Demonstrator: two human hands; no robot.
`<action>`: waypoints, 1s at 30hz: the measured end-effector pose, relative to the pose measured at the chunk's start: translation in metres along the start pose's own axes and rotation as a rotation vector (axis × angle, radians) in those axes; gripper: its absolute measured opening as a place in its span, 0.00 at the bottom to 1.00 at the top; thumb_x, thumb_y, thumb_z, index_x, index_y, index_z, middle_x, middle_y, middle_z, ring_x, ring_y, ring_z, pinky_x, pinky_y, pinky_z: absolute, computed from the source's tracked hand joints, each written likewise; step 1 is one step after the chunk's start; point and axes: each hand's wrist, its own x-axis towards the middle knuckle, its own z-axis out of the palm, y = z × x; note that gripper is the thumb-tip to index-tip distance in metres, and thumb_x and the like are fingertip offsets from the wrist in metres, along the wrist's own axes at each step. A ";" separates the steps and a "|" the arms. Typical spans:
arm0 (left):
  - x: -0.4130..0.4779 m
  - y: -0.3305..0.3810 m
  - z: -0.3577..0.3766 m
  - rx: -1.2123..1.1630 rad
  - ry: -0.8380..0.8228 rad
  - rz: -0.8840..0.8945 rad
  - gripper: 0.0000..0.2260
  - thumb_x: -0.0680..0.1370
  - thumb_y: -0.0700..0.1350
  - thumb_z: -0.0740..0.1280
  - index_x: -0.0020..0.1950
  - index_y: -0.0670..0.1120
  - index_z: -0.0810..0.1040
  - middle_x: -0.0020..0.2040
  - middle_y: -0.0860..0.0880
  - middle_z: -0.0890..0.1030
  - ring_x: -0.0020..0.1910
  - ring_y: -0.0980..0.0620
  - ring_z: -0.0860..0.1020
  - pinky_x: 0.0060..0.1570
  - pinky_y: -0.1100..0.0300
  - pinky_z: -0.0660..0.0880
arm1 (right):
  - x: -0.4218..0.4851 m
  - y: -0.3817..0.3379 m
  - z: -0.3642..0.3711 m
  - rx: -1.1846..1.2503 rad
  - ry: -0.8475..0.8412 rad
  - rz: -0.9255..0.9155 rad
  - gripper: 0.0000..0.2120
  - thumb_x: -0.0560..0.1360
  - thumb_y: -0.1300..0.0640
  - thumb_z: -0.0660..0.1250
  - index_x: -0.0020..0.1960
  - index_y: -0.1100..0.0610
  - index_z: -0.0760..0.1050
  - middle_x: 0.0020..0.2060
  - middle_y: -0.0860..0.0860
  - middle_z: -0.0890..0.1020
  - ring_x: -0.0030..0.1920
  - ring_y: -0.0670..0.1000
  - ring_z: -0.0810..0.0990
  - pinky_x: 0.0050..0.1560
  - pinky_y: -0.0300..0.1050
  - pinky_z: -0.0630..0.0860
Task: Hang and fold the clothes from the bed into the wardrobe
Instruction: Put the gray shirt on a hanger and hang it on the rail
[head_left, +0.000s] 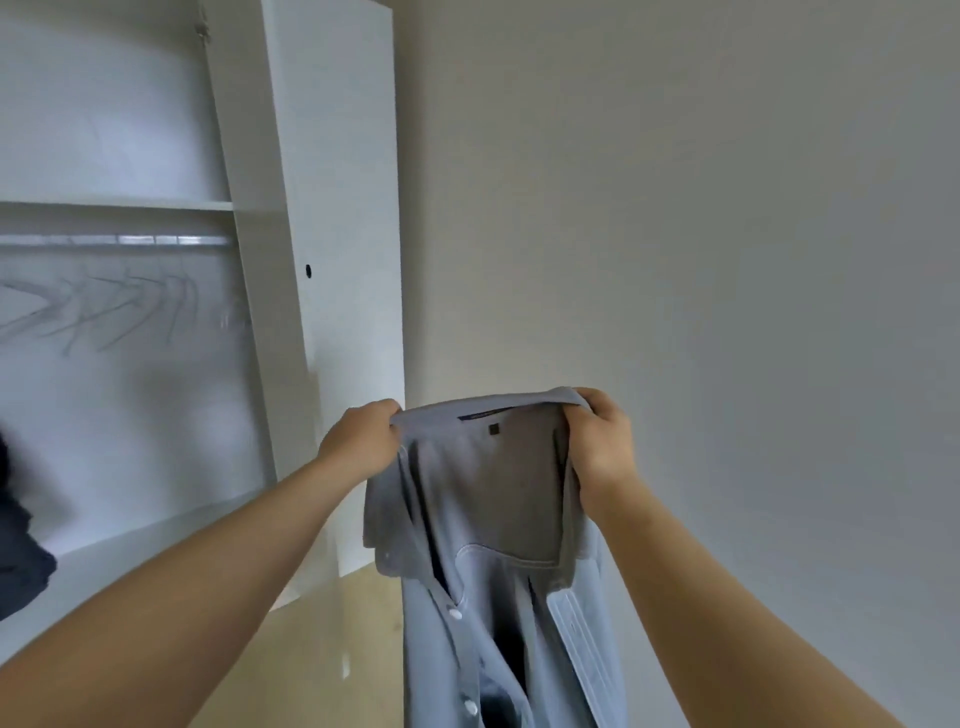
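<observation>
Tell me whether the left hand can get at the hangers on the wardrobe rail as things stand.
Probably yes, once freed. The left hand grips the shirt, so it must let go first; the right hand holds it too. The wardrobe stands open, nothing blocking the hangers.

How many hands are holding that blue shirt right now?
2. The left hand grips the left end of the collar of the shirt, on the side nearer the wardrobe. The right hand grips the right end. No other hand is in view.
</observation>
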 end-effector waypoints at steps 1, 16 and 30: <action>0.006 -0.014 -0.006 -0.093 0.005 -0.035 0.06 0.78 0.38 0.56 0.43 0.46 0.70 0.40 0.46 0.72 0.39 0.46 0.70 0.33 0.59 0.63 | 0.001 0.001 0.016 -0.001 -0.023 0.001 0.11 0.77 0.64 0.58 0.41 0.53 0.75 0.36 0.48 0.78 0.37 0.46 0.75 0.37 0.39 0.74; 0.053 -0.231 -0.153 -0.791 -0.032 -0.422 0.03 0.75 0.43 0.68 0.45 0.44 0.78 0.37 0.44 0.82 0.35 0.46 0.81 0.35 0.59 0.76 | 0.003 0.027 0.295 -0.003 -0.194 -0.012 0.14 0.76 0.55 0.65 0.34 0.58 0.67 0.27 0.51 0.67 0.31 0.50 0.65 0.34 0.43 0.63; 0.047 -0.431 -0.232 -0.097 0.172 -0.563 0.07 0.77 0.46 0.64 0.42 0.45 0.76 0.39 0.48 0.76 0.41 0.50 0.73 0.37 0.59 0.67 | 0.001 0.063 0.531 0.116 -0.355 0.063 0.18 0.78 0.58 0.63 0.32 0.55 0.61 0.27 0.51 0.66 0.27 0.49 0.64 0.16 0.30 0.61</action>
